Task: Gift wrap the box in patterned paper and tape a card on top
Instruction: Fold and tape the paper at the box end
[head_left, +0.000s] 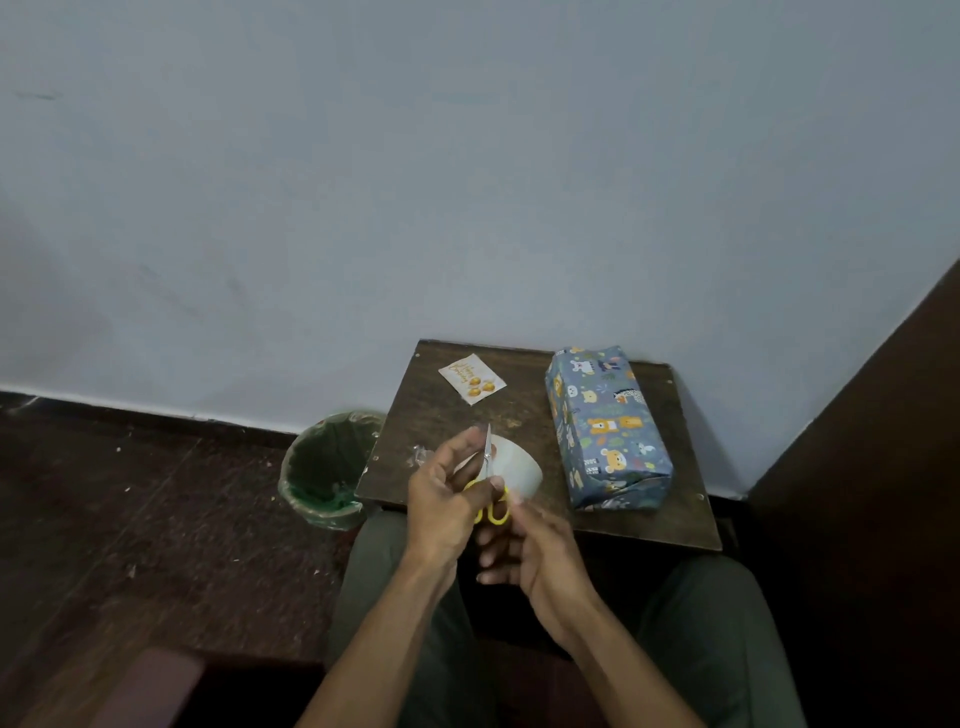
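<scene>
My left hand (441, 499) grips the tape roll (514, 467); my right hand (524, 551) holds the yellow scissors (488, 499), cutting tape, I think. Next I must fetch the card (471, 378) onto the wrapped box (605, 431) at right.

The yellow-handled scissors (488, 499) are showing only in part, their loops lying half hidden between the left hand (441, 512) and the right hand (530, 551). The white tape roll (519, 465) is sitting partly behind the blades and fingers. The gold lettering on the small white greeting card (471, 385) is reading too small to make out.
</scene>
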